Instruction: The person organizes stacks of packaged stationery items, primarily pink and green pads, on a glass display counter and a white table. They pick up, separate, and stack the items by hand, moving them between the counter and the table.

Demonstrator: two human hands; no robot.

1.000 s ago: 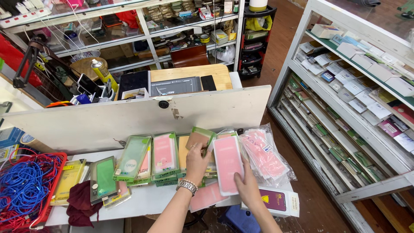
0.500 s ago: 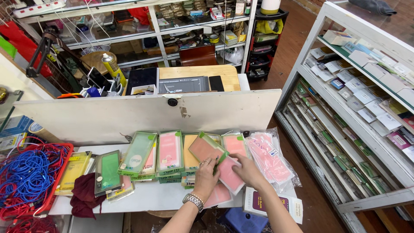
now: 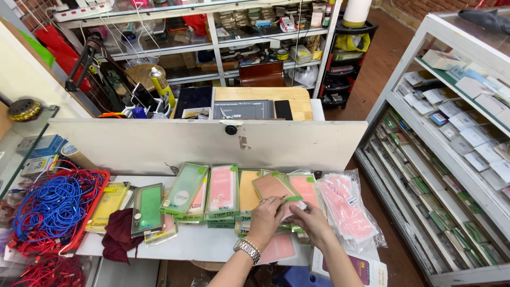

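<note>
Left hand (image 3: 264, 217), w/ metal watch (image 3: 248, 249) on wrist, fingers curled round lower edge of a pink phone-case pack (image 3: 274, 187), lifting it tilted above the row. Right hand (image 3: 312, 224) half-closed, fingertips on same pack's right corner, just over another pink pack (image 3: 305, 189). Clear bag of pink cases (image 3: 346, 210) just right. Green packs (image 3: 184, 190) to left; red basket (image 3: 79, 226) of blue cables far left. White tabletop (image 3: 202, 244), white partition board (image 3: 159, 146) behind; glass shelves all round
</note>
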